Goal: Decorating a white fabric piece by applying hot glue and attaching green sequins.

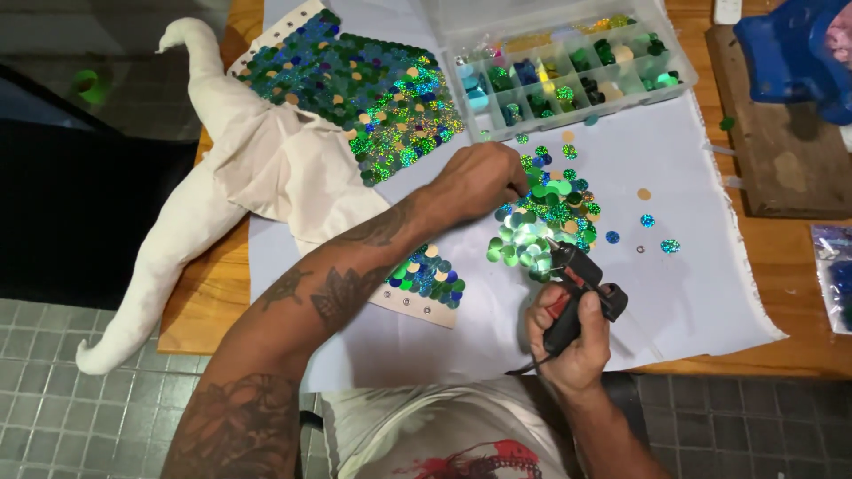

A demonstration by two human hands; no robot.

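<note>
My right hand (pixel 568 341) grips a black hot glue gun (pixel 579 288), its nozzle pointing up-left at a loose pile of green, blue and gold round sequins (pixel 546 217) on a white paper sheet (pixel 692 293). My left hand (pixel 479 182) rests fingers-down on the left edge of that pile; whether it pinches a sequin is hidden. Under my left forearm lies a small cream strip partly covered with sequins (pixel 426 279). A larger sequin-covered panel (pixel 364 89) lies at the back, attached to a cream fabric figure (pixel 257 168).
A clear compartment box of sequins (pixel 568 66) stands open at the back. A wooden block (pixel 785 151) with a blue object (pixel 794 53) sits at the right. A plastic bag of sequins (pixel 834 270) lies at the right edge. The wooden table (pixel 209 302) ends over grey floor tiles.
</note>
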